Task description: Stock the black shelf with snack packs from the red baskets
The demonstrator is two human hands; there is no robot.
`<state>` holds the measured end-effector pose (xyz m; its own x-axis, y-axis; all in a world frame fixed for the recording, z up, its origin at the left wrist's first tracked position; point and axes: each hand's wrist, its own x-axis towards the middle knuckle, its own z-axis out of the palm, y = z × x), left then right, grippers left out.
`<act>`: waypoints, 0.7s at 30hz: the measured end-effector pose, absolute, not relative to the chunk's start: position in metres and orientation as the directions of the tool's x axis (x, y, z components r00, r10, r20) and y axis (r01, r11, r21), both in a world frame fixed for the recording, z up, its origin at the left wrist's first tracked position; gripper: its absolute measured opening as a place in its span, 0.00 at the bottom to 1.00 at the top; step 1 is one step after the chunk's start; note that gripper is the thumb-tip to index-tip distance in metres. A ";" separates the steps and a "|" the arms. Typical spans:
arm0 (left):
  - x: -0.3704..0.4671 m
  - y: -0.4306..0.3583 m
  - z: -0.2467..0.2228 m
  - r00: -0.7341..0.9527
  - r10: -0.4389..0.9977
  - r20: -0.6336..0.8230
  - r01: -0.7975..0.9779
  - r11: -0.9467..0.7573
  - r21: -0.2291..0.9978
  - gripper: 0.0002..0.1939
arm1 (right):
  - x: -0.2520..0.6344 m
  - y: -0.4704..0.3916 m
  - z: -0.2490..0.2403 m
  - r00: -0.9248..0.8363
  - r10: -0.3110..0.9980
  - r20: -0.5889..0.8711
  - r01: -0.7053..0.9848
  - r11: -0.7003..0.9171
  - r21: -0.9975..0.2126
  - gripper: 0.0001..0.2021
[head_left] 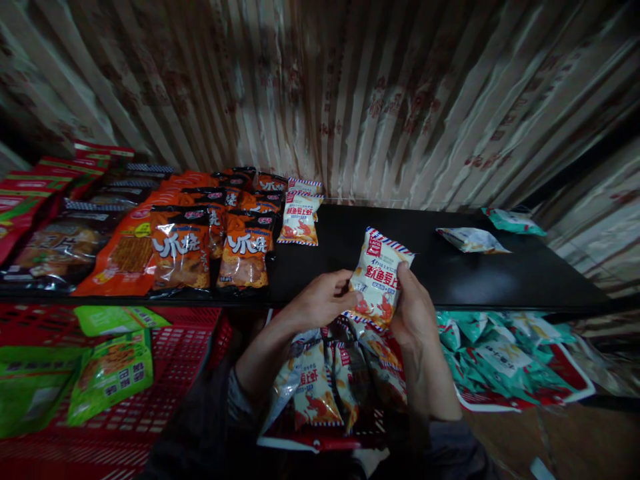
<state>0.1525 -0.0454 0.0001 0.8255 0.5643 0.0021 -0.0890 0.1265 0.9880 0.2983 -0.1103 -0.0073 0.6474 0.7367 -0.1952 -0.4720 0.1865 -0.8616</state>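
Note:
Between my two hands is a white snack bag (380,279) with a striped edge and red lettering, held upright above the front edge of the black shelf (340,227). My left hand (327,297) grips its lower left side, and my right hand (415,303) wraps its right side, thumb on the front. Directly below, several matching snack bags (315,387) lie in a red basket (320,443) with a white rim. Farther back on the shelf, matching white bags (300,217) stand in a short row beside orange-and-black snack bags (245,253).
Orange, dark and red packets (65,240) crowd the shelf's left part. A white bag (473,240) and a teal bag (515,221) lie on its right. Below are a red crate (175,373) with green packets and a basket of teal bags (500,360). A pleated curtain (320,87) hangs behind.

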 end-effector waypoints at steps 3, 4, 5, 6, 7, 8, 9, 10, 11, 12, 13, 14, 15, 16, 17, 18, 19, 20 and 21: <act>0.150 -0.043 0.002 0.818 0.575 -0.004 -0.070 0.107 0.992 0.13 | 0.297 -0.111 -0.006 0.595 0.780 -0.193 -0.490 0.162 -0.857 0.22; 0.149 -0.041 0.003 0.812 0.583 -0.004 -0.062 0.093 0.994 0.13 | 0.297 -0.112 -0.004 0.584 0.790 -0.185 -0.488 0.160 -0.858 0.22; 0.148 -0.040 0.004 0.807 0.591 -0.005 -0.053 0.080 0.995 0.13 | 0.297 -0.113 -0.003 0.580 0.796 -0.172 -0.478 0.162 -0.863 0.22; 0.147 -0.039 0.005 0.802 0.597 -0.006 -0.045 0.072 0.996 0.14 | 0.298 -0.113 -0.001 0.580 0.799 -0.159 -0.463 0.164 -0.871 0.22; 0.146 -0.038 0.005 0.798 0.603 -0.008 -0.043 0.070 0.997 0.15 | 0.298 -0.114 0.000 0.583 0.798 -0.151 -0.448 0.161 -0.880 0.22; 0.146 -0.037 0.005 0.792 0.611 -0.009 -0.046 0.075 0.996 0.15 | 0.299 -0.114 0.000 0.589 0.794 -0.150 -0.434 0.155 -0.887 0.22; 0.145 -0.037 0.005 0.786 0.618 -0.010 -0.054 0.086 0.995 0.16 | 0.301 -0.115 0.001 0.596 0.788 -0.154 -0.425 0.147 -0.893 0.22; 0.145 -0.036 0.005 0.779 0.627 -0.011 -0.067 0.101 0.993 0.17 | 0.302 -0.115 0.000 0.605 0.780 -0.161 -0.421 0.142 -0.896 0.22; 0.145 -0.036 0.004 0.771 0.637 -0.011 -0.085 0.119 0.989 0.17 | 0.303 -0.114 -0.001 0.618 0.769 -0.166 -0.419 0.143 -0.897 0.22; 0.145 -0.036 0.003 0.764 0.645 -0.011 -0.103 0.138 0.985 0.18 | 0.304 -0.114 -0.002 0.635 0.755 -0.164 -0.412 0.151 -0.898 0.21; 0.145 -0.036 0.003 0.761 0.649 -0.012 -0.118 0.157 0.980 0.18 | 0.305 -0.114 -0.003 0.655 0.740 -0.154 -0.400 0.166 -0.901 0.21; 0.145 -0.036 0.003 0.762 0.648 -0.014 -0.130 0.174 0.976 0.19 | 0.305 -0.114 -0.004 0.672 0.727 -0.138 -0.384 0.182 -0.905 0.21; 0.146 -0.036 0.003 0.764 0.645 -0.015 -0.139 0.186 0.973 0.19 | 0.305 -0.113 -0.005 0.685 0.718 -0.123 -0.368 0.195 -0.909 0.20; 0.146 -0.036 0.003 0.764 0.645 -0.014 -0.145 0.192 0.971 0.19 | 0.305 -0.113 -0.005 0.692 0.713 -0.110 -0.355 0.205 -0.912 0.20; 0.146 -0.036 0.003 0.762 0.647 -0.013 -0.148 0.194 0.970 0.18 | 0.304 -0.113 -0.005 0.690 0.716 -0.102 -0.351 0.208 -0.913 0.20; 0.146 -0.035 0.004 0.754 0.657 -0.012 -0.152 0.192 0.970 0.18 | 0.303 -0.113 -0.004 0.678 0.728 -0.102 -0.357 0.204 -0.912 0.20; 0.146 -0.035 0.004 0.740 0.672 -0.012 -0.159 0.192 0.968 0.17 | 0.301 -0.113 -0.003 0.657 0.746 -0.108 -0.370 0.194 -0.909 0.20; 0.146 -0.034 0.004 0.723 0.691 -0.014 -0.170 0.197 0.966 0.17 | 0.300 -0.114 -0.001 0.629 0.768 -0.118 -0.386 0.176 -0.906 0.21; 0.147 -0.034 0.004 0.701 0.713 -0.015 -0.189 0.205 0.960 0.17 | 0.299 -0.115 0.001 0.594 0.794 -0.131 -0.400 0.150 -0.904 0.22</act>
